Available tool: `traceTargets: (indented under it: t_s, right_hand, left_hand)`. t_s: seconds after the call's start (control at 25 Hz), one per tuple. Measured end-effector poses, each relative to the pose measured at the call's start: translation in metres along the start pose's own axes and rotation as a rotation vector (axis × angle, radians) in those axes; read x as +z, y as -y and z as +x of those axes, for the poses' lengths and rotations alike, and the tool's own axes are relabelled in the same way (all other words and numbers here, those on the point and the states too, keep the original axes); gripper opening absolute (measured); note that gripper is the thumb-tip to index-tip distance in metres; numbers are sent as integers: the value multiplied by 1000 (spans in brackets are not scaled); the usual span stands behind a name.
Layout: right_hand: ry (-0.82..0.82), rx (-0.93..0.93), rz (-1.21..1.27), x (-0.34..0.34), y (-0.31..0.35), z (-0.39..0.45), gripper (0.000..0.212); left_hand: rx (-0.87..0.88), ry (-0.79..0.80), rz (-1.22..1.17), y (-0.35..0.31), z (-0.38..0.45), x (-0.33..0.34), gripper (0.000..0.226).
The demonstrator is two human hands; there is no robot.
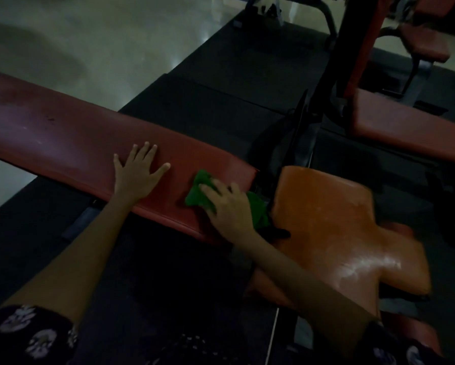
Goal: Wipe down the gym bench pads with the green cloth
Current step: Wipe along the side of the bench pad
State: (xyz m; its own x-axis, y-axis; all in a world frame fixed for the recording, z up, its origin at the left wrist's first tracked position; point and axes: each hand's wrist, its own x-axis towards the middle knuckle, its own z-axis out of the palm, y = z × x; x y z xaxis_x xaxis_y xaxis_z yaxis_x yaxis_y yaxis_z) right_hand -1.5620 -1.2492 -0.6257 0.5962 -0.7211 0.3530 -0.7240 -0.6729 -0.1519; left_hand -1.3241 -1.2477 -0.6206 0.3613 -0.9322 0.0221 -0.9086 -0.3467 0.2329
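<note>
Green cloth (198, 196) lies mid-frame on the long red pad (89, 135), gripped under the right hand (227, 206); the left hand (137, 171) rests flat, fingers spread. Firm overlapping strokes leftward would likely serve best.

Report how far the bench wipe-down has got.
Looks done: the orange seat pad shines with wet streaks, so it was probably wiped. In hand: the right hand presses the green cloth onto the near end of the long red pad, while the left hand rests flat beside it. Left: the long pad's far stretch looks dull, likely unwiped.
</note>
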Motion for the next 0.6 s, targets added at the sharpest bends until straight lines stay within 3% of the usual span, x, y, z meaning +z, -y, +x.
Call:
traceTargets:
  t_s: [0.12, 0.16, 0.24, 0.36, 0.44, 0.52, 0.6]
  right_hand:
    - [99, 510, 152, 3, -53, 46, 42]
    - [114, 569, 177, 2, -55, 54, 43]
    - [82, 420, 104, 1, -26, 52, 43]
    - [150, -70, 96, -6, 35, 15, 50]
    - [172, -279, 67, -7, 32, 10, 49]
    - [121, -237, 46, -4, 4, 36, 41]
    - [143, 9, 48, 1, -29, 71, 41]
  left_hand:
    - [1, -46, -44, 0, 0, -3, 67]
    - [-4, -56, -56, 0, -1, -1, 67]
    - [-14, -77, -66, 0, -1, 0, 66]
    - [-40, -118, -93, 0, 2, 1, 57]
    - [-50, -135, -119, 0, 3, 2, 49]
    - [-59, -148, -145, 1, 4, 1, 44]
    - [-57, -156, -148, 1, 4, 2, 42]
